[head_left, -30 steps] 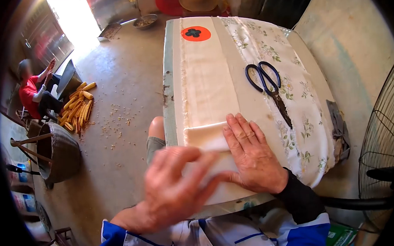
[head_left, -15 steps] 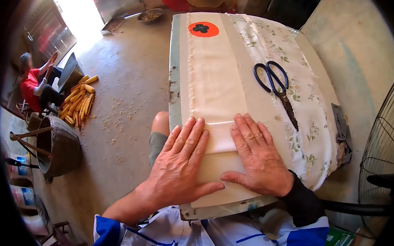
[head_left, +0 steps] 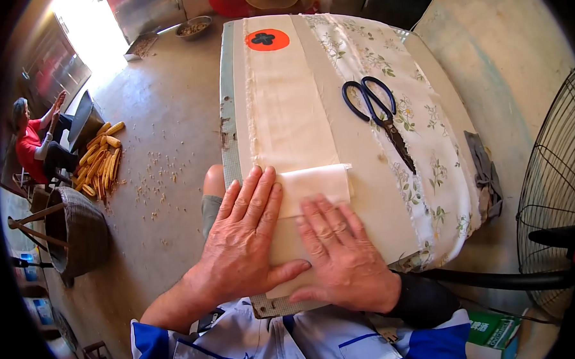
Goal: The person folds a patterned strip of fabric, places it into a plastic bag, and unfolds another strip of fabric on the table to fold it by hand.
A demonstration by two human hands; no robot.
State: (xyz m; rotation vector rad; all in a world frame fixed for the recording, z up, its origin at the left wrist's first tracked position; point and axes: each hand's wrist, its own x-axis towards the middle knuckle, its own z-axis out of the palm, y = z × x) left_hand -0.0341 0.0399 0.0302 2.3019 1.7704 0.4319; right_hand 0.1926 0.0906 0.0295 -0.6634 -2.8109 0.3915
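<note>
A long cream cloth strip runs down the board. Its near end is folded over into a paler flap. My left hand lies flat, fingers stretched, on the flap's left edge. Below the flap's lower edge, my right hand is spread, slightly blurred at the fingers, with its thumb towards my left thumb. Neither hand grips anything. A red oval patch with a dark flower shape sits at the strip's far end. Scissors with dark handles rest on floral cloth to the right.
A wire fan stands at the right. On the left floor are corn cobs, a basket and scattered kernels. A person in a red top sits beside a large tub.
My right hand has slid down and left, off the flap's right part, uncovering its right edge. The left hand stays on the fold. The whole view has shifted slightly.
</note>
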